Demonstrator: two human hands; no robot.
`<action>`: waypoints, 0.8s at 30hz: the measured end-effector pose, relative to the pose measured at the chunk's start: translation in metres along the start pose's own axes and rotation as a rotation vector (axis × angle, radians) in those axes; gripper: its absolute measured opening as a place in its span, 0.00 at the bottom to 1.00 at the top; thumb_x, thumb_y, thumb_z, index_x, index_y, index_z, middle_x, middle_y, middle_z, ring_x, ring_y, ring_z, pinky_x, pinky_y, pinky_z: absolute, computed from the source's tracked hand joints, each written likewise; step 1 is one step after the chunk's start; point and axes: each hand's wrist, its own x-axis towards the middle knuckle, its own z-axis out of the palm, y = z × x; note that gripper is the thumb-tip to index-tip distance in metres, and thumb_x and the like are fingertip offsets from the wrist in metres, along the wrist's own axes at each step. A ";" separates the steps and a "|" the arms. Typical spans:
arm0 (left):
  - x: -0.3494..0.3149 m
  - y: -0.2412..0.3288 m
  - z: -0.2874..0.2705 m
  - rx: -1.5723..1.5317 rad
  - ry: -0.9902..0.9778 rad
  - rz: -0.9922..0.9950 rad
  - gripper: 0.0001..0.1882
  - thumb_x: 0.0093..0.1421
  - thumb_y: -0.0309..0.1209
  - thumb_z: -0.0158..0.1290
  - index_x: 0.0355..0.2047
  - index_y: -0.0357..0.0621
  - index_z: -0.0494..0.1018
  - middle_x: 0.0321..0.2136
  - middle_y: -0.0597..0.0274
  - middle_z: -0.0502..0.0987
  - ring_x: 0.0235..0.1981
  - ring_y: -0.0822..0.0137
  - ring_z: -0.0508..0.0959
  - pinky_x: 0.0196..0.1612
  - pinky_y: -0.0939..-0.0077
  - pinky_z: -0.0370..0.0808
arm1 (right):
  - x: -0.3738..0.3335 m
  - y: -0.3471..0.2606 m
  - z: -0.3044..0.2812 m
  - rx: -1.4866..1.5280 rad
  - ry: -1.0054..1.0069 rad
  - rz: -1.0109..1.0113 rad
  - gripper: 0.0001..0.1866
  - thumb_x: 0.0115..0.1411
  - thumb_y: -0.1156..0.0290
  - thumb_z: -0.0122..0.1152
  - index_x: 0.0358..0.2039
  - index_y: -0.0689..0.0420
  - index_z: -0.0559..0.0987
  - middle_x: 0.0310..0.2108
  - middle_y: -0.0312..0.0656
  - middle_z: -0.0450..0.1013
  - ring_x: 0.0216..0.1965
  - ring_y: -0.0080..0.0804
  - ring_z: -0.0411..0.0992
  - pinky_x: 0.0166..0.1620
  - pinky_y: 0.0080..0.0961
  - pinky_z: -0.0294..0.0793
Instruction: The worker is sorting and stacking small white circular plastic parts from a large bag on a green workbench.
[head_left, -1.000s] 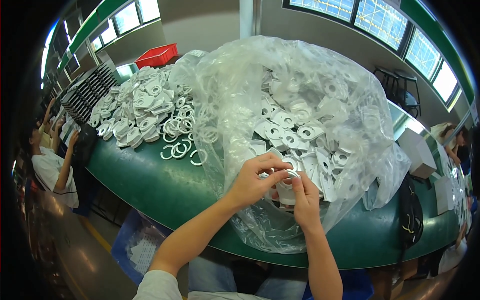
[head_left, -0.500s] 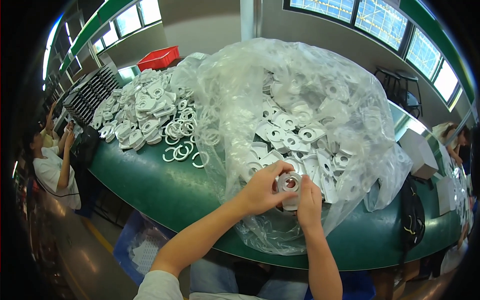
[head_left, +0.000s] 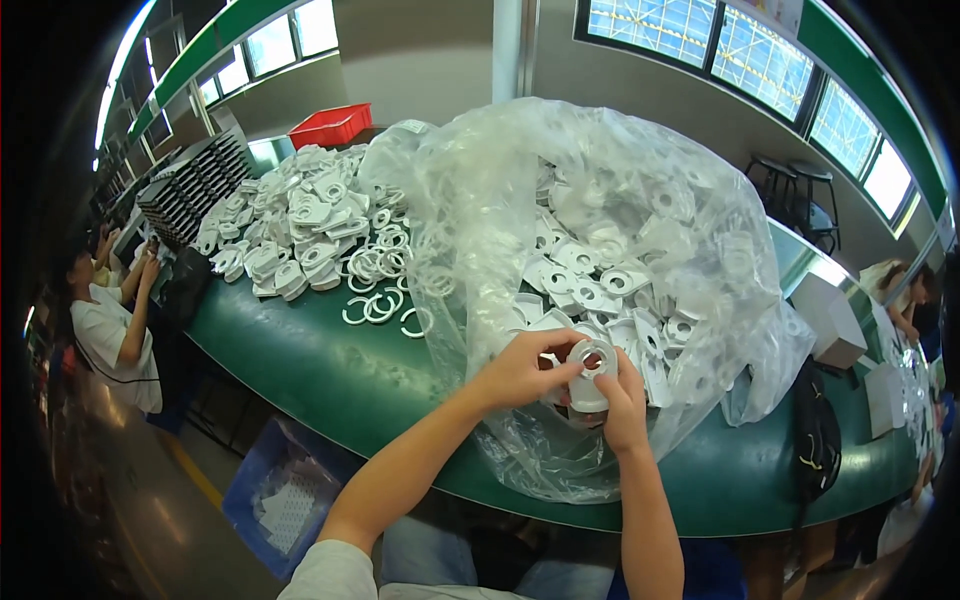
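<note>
In front of the bag's opening, both my hands hold a white plastic part (head_left: 590, 398) with a round hole at its upper end. My left hand (head_left: 522, 372) is closed, its thumb and fingertips at the part's left edge beside the hole. My right hand (head_left: 628, 405) grips the part from the right, thumb on its face. Whether a separate ring sits at the hole, I cannot tell. Just beyond my hands, many similar white parts (head_left: 590, 292) lie inside a large clear plastic bag (head_left: 480, 200). The undersides of my fingers are hidden.
On the green table (head_left: 290, 345), a heap of white parts (head_left: 320, 205) and loose white C-shaped rings (head_left: 375, 305) lie left of the bag. A red bin (head_left: 332, 126) and stacked dark trays (head_left: 197, 187) stand behind. A blue bin (head_left: 245, 490) is below left; white boxes (head_left: 830, 318) stand right.
The part in my hands has tilted so that its rounded face and hole show more fully, and my fingers have shifted on it. The view has moved slightly.
</note>
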 end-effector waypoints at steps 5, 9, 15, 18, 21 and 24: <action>-0.001 0.002 0.008 -0.043 -0.070 0.015 0.21 0.53 0.21 0.52 0.49 0.34 0.67 0.39 0.61 0.73 0.36 0.74 0.74 0.35 0.78 0.77 | -0.001 0.002 -0.004 -0.058 0.029 -0.021 0.15 0.49 0.77 0.48 0.40 0.62 0.70 0.35 0.38 0.70 0.37 0.24 0.69 0.42 0.21 0.69; 0.000 -0.001 0.008 0.004 -0.055 0.065 0.20 0.53 0.21 0.51 0.48 0.33 0.67 0.39 0.61 0.73 0.36 0.74 0.74 0.35 0.78 0.77 | 0.000 -0.002 -0.004 -0.221 0.031 -0.079 0.15 0.49 0.78 0.48 0.39 0.62 0.71 0.36 0.38 0.70 0.37 0.22 0.69 0.42 0.20 0.68; -0.007 0.000 -0.007 0.095 0.003 0.103 0.16 0.56 0.23 0.54 0.45 0.34 0.69 0.31 0.64 0.74 0.32 0.75 0.74 0.30 0.81 0.74 | 0.001 -0.004 0.012 -0.325 0.020 -0.140 0.16 0.51 0.75 0.50 0.42 0.63 0.69 0.36 0.42 0.71 0.39 0.27 0.69 0.41 0.25 0.69; -0.024 -0.005 -0.014 0.181 0.153 0.302 0.14 0.57 0.24 0.54 0.44 0.36 0.71 0.23 0.68 0.74 0.25 0.78 0.72 0.25 0.84 0.70 | 0.000 0.006 0.008 -0.120 -0.068 -0.180 0.16 0.55 0.71 0.50 0.44 0.62 0.69 0.38 0.44 0.71 0.41 0.27 0.68 0.39 0.22 0.70; -0.086 0.014 -0.045 -0.117 0.497 -0.032 0.11 0.58 0.25 0.53 0.42 0.39 0.72 0.24 0.70 0.74 0.18 0.83 0.67 0.19 0.86 0.64 | -0.006 -0.004 0.011 -0.110 -0.034 -0.224 0.15 0.63 0.65 0.46 0.44 0.63 0.69 0.40 0.44 0.71 0.40 0.26 0.69 0.34 0.16 0.70; -0.148 0.011 -0.119 0.122 0.903 -0.082 0.08 0.59 0.29 0.53 0.39 0.42 0.75 0.19 0.73 0.71 0.14 0.83 0.63 0.15 0.87 0.59 | -0.001 0.002 0.002 -0.101 -0.025 -0.206 0.13 0.64 0.66 0.44 0.41 0.63 0.71 0.38 0.43 0.72 0.37 0.23 0.69 0.32 0.16 0.70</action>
